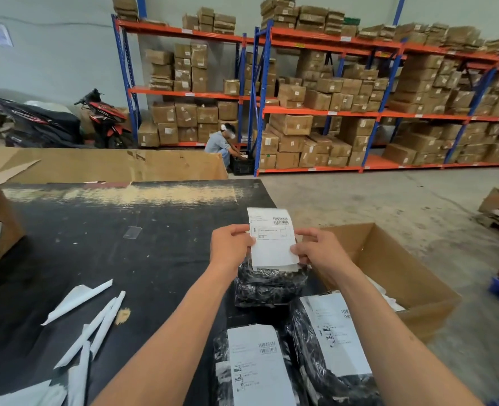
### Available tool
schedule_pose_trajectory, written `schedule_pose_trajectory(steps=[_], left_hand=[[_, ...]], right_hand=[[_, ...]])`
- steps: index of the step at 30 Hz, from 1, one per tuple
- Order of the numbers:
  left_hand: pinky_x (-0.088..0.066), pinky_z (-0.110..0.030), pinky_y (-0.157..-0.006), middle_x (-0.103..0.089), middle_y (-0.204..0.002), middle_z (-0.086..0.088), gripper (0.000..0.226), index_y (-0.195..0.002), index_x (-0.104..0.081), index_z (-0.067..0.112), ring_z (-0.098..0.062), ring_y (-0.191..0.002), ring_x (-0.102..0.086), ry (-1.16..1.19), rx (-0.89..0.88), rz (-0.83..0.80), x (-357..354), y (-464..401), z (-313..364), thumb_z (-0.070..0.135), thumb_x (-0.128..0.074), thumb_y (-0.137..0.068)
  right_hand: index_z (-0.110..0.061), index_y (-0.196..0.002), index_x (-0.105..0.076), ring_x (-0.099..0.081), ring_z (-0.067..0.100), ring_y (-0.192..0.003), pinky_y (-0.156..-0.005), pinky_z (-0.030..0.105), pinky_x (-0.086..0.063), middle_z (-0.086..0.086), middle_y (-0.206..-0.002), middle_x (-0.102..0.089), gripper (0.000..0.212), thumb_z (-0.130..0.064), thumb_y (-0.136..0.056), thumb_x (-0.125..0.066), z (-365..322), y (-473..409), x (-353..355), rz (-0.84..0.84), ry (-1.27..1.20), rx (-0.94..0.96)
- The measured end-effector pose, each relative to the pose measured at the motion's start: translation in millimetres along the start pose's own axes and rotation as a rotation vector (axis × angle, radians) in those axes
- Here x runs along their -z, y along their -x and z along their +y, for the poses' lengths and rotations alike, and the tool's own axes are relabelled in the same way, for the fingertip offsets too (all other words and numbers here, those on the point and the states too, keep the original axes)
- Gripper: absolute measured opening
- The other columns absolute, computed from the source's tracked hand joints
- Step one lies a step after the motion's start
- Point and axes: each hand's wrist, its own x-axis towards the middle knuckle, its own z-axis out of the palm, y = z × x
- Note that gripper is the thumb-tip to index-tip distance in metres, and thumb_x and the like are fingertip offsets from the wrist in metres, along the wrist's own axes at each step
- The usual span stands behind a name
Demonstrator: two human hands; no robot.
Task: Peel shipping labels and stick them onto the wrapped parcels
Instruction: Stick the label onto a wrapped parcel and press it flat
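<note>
Nearest you, 2 black plastic-wrapped parcels (pixel 271 373) already carry labels. Your left hand (pixel 233 247) and right hand (pixel 318 249) each pinch a side of the white printed shipping label (pixel 273 238) above the unlabelled black wrapped parcel (pixel 268 285) on the black table (pixel 96 230). You seem to be peeling; next, press it flat there.

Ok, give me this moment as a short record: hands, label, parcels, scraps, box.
left hand: pinches the left edge of the label
right hand: pinches the lower right corner of the label
label: held upright above the unlabelled parcel, printed side facing the camera
unlabelled parcel: black wrap, on the table just below the label
labelled parcels: two, nearest the camera, white labels on top
backing strips: peeled and scattered on the table at left
cardboard box: open, on the right of the table
</note>
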Motion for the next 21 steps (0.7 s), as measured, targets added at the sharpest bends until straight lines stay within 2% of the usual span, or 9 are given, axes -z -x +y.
schedule_pose_trajectory(steps=[3, 8, 13, 15, 18, 21], left_hand=[[-0.060, -0.034, -0.081, -0.075, -0.097, -0.004, 0.032, -0.114, -0.073, 0.007, -0.022, -0.088, -0.072, -0.030, -0.006, 0.020, -7, -6, -7, -0.006, -0.066, -0.086], [-0.059, -0.035, -0.083, -0.074, -0.096, -0.002, 0.032, -0.113, -0.074, 0.011, -0.021, -0.088, -0.071, -0.051, 0.015, 0.061, -11, -12, -11, -0.006, -0.067, -0.086], [-0.060, -0.042, -0.089, -0.076, -0.107, -0.006, 0.034, -0.112, -0.073, 0.007, -0.022, -0.094, -0.073, -0.045, 0.062, 0.048, -11, -15, -20, -0.010, -0.066, -0.084], [-0.060, -0.042, -0.089, -0.074, -0.116, -0.006, 0.035, -0.112, -0.073, 0.008, -0.022, -0.096, -0.073, -0.045, 0.056, 0.050, -11, -17, -23, -0.010, -0.067, -0.082], [-0.060, -0.043, -0.089, -0.071, -0.125, -0.005, 0.034, -0.107, -0.075, 0.011, -0.023, -0.096, -0.072, -0.069, 0.039, 0.054, -11, -18, -26, -0.009, -0.068, -0.079], [-0.061, -0.039, -0.081, -0.070, -0.125, -0.003, 0.033, -0.107, -0.075, 0.010, -0.023, -0.088, -0.073, -0.161, 0.034, 0.066, -12, -15, -23, -0.007, -0.067, -0.081]], right_hand=[[-0.004, -0.135, -0.059, -0.068, 0.019, -0.074, -0.065, 0.024, -0.053, 0.014, -0.114, -0.067, 0.054, 0.006, -0.084, -0.076, 8, -6, 3, 0.003, -0.011, -0.022], [-0.001, -0.131, -0.060, -0.065, 0.014, -0.063, -0.060, 0.020, -0.053, 0.005, -0.088, -0.070, 0.050, 0.005, -0.084, -0.076, 12, -9, 2, -0.017, 0.026, -0.022], [-0.003, -0.131, -0.059, -0.067, 0.012, -0.066, -0.056, 0.019, -0.052, 0.004, -0.091, -0.070, 0.047, 0.002, -0.087, -0.074, 12, -7, 2, -0.022, 0.121, 0.000], [-0.005, -0.129, -0.060, -0.071, 0.014, -0.070, -0.062, 0.025, -0.058, 0.004, -0.091, -0.073, 0.046, 0.001, -0.087, -0.075, 13, -8, 2, -0.021, 0.153, 0.014], [-0.011, -0.127, -0.062, -0.076, 0.020, -0.079, -0.080, 0.043, -0.063, 0.004, -0.092, -0.077, 0.047, -0.004, -0.083, -0.079, 17, -12, 1, -0.003, 0.215, 0.039], [-0.014, -0.124, -0.064, -0.076, 0.020, -0.078, -0.079, 0.044, -0.063, 0.001, -0.090, -0.077, 0.047, -0.007, -0.080, -0.079, 18, -12, -3, 0.021, 0.273, 0.065]])
